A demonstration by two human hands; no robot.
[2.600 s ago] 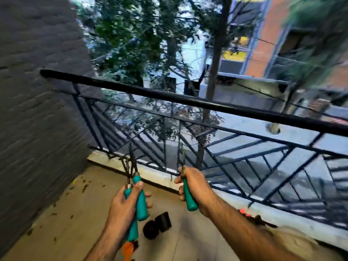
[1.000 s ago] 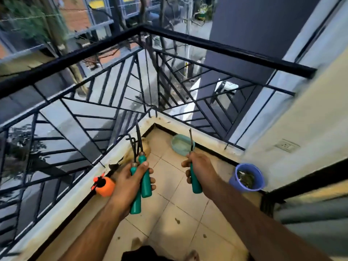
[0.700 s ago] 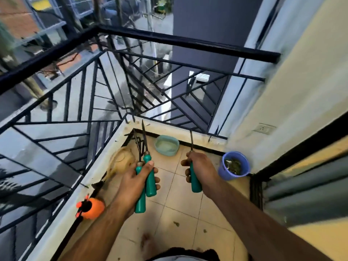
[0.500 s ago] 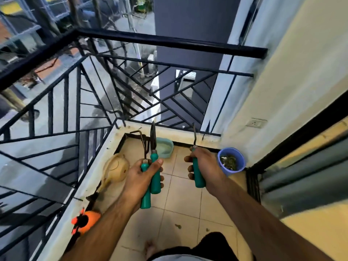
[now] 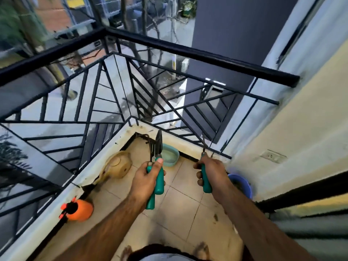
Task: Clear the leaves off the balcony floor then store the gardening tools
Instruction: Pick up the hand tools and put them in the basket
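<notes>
My left hand (image 5: 146, 178) grips two green-handled garden tools (image 5: 159, 180) together, a narrow trowel and a small rake, their metal ends pointing up toward the balcony corner. My right hand (image 5: 212, 171) holds a third green-handled tool (image 5: 206, 182) upright; its thin metal end blends into the railing behind. Both hands hang over the beige tiled balcony floor (image 5: 180, 213). A small leaf scrap (image 5: 216, 217) lies on the tiles near my right forearm. A blue bucket (image 5: 242, 186) with plant debris stands by the wall, partly behind my right arm.
A teal bowl (image 5: 170, 155) sits in the far corner. A tan watering can (image 5: 117, 165) lies along the left kerb, with an orange spray bottle (image 5: 78, 209) nearer me. Black metal railing (image 5: 169, 46) encloses two sides. A cream wall with a socket (image 5: 273, 157) rises at right.
The view has swung from the left brick wall to the right corner of the balcony. Both hands keep hold of the same tools and have come closer to the corner.
</notes>
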